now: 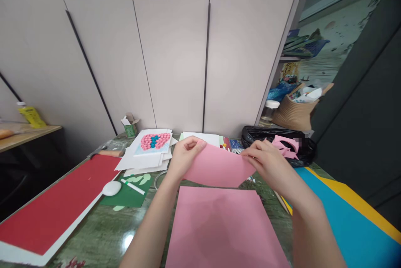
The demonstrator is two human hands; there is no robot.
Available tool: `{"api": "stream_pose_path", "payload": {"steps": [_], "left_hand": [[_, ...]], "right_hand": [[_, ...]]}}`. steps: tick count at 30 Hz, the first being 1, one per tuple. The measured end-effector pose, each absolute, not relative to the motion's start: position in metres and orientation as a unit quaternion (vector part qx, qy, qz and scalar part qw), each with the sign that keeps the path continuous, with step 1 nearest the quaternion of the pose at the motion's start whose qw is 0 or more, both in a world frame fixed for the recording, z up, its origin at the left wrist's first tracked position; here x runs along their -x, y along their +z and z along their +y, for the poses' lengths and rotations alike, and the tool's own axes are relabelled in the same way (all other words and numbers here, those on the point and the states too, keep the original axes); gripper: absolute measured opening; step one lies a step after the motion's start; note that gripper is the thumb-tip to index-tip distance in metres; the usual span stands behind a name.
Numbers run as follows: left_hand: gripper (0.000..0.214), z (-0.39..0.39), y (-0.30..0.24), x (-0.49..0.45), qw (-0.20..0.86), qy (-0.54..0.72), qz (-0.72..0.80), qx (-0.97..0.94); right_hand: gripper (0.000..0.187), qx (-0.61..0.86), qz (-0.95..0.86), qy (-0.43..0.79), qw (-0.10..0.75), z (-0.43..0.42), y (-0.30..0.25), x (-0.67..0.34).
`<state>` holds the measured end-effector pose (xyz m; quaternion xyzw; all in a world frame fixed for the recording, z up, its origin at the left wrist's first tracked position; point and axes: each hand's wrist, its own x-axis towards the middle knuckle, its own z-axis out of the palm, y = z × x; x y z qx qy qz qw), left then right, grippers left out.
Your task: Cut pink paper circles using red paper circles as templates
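Observation:
A piece of pink paper (221, 167) is held up above the table between my two hands. My left hand (189, 153) pinches its upper left corner, thumb against the edge. At the upper right, my right hand (263, 159) grips the paper between thumb and fingers. The lower edge of the piece hangs free. Just below it, a larger pink sheet (222, 226) lies flat on the table in front of me, apart from both hands.
Red paper (62, 201), green paper (125, 195) with a white marker (133, 186), and a white computer mouse (112, 188) lie left. White sheets (140, 160) carry a pink-and-blue heart picture. A black plastic bag (308, 151) with pink scraps (286, 147) and blue paper (351, 222) lie right.

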<state>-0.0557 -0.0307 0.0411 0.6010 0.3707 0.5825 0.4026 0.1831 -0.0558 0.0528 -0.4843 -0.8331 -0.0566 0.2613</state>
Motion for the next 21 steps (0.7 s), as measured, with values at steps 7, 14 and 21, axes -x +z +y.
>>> {"api": "stream_pose_path", "payload": {"steps": [7, 14, 21], "left_hand": [[0.019, -0.026, 0.036, 0.053, 0.479, 0.607, 0.329, -0.542], [0.023, -0.026, 0.033, 0.048, 0.521, 0.544, 0.339, -0.564], [0.019, -0.029, 0.035, 0.045, 0.501, 0.541, 0.335, -0.586]], "right_hand": [[0.024, 0.457, -0.834, -0.032, 0.307, -0.064, 0.064, -0.180], [0.021, 0.416, -0.834, 0.065, 0.357, -0.073, 0.069, -0.175], [0.012, 0.349, -0.861, 0.105, 0.354, -0.074, 0.069, -0.173]]}}
